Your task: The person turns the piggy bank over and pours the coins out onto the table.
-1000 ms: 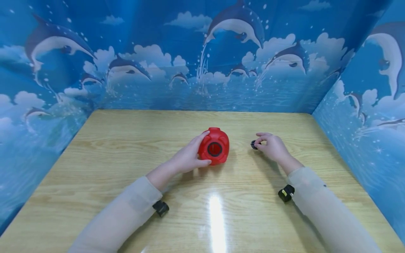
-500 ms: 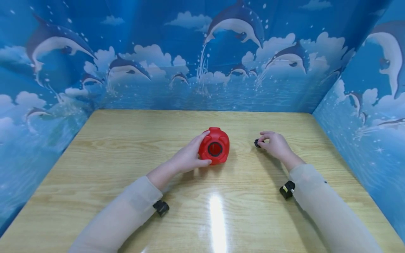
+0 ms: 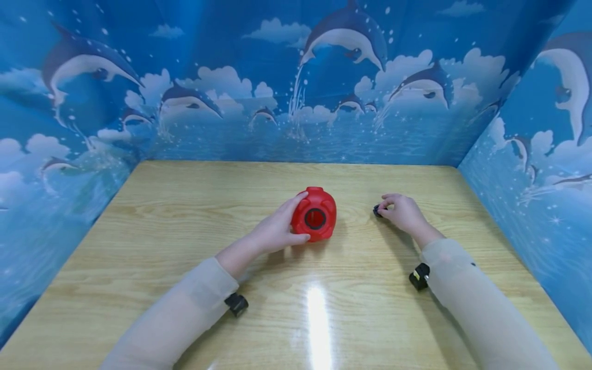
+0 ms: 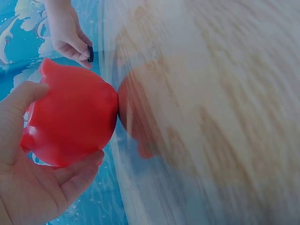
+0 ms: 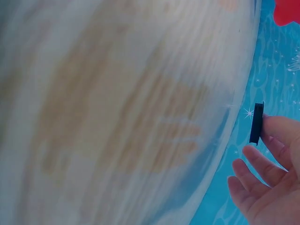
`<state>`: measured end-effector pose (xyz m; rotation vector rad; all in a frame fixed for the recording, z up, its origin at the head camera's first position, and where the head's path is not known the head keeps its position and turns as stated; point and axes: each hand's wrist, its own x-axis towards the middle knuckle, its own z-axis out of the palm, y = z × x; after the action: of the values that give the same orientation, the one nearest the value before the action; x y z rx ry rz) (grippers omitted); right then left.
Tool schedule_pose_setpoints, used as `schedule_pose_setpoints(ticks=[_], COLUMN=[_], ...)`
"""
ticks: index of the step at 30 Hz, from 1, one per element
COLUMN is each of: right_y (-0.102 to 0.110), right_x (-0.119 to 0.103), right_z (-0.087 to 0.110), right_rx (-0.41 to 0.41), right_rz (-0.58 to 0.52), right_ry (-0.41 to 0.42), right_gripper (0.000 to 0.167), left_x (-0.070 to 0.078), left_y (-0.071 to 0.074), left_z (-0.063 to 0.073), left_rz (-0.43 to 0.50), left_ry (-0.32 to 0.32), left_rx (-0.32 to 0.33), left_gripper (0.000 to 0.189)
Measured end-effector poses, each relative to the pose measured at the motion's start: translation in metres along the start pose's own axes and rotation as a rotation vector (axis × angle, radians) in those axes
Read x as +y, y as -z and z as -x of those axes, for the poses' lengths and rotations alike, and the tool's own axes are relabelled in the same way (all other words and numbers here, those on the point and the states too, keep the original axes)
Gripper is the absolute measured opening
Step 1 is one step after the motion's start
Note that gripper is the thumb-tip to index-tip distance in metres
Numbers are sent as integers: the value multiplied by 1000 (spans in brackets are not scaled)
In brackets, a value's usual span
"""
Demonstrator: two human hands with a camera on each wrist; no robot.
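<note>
A red piggy bank (image 3: 316,202) lies on its back on the table, its feet and round, black-rimmed hole turned up toward the head camera. My left hand (image 3: 277,226) grips its left side, thumb near the front and fingers around the back. In the left wrist view the smooth red body (image 4: 75,117) sits between thumb and fingers, its back against the shiny tabletop. Off to the right, my right hand (image 3: 402,213) pinches a small round black plug (image 3: 376,210). Seen edge-on in the right wrist view, the plug (image 5: 257,123) is a thin disc at the fingertips.
A glossy wood-grain table (image 3: 185,205) lies under both hands, with a bright light reflection at its front middle. Blue curtains (image 3: 259,128) printed with dolphins stand along the back and sides. Small black cameras (image 3: 237,304) hang at both cuffs.
The right hand has shifted slightly to the right with the plug, then stayed nearly still. The left hand and the piggy bank have held their place.
</note>
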<state>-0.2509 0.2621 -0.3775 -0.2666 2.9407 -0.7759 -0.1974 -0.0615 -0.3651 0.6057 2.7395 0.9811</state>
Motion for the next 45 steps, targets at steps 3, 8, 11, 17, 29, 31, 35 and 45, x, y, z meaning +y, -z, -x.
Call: schedule_pose_setpoints(ticks=[3, 8, 11, 17, 29, 31, 35, 45], right_y=[0, 0, -1, -2, -5, -4, -4, -3], right_x=[0, 1, 2, 3, 2, 1, 1, 2], right_z=[-1, -2, -2, -4, -7, -8, -8, -7], right_rx=[-10, -23, -23, -32, -37, -39, -42, -31], right_rz=[4, 22, 37, 58, 90, 91, 88, 93], right_ry=[-5, -8, -6, -5, 29, 26, 23, 30], right_gripper=[12, 12, 12, 11, 11, 10, 9, 8], left_x=[0, 0, 0, 0, -1, -1, -1, 0], left_y=[0, 0, 0, 0, -1, -1, -1, 0], left_z=[0, -1, -1, 0, 0, 0, 0, -1], left_rz=[-1, -2, -5, -9, -5, -9, -12, -5], left_ry=[-2, -1, -1, 1, -4, -3, 3, -1], left_rx=[0, -1, -3, -5, -8, -7, -5, 0], left_gripper=[97, 98, 98, 98, 98, 98, 98, 97])
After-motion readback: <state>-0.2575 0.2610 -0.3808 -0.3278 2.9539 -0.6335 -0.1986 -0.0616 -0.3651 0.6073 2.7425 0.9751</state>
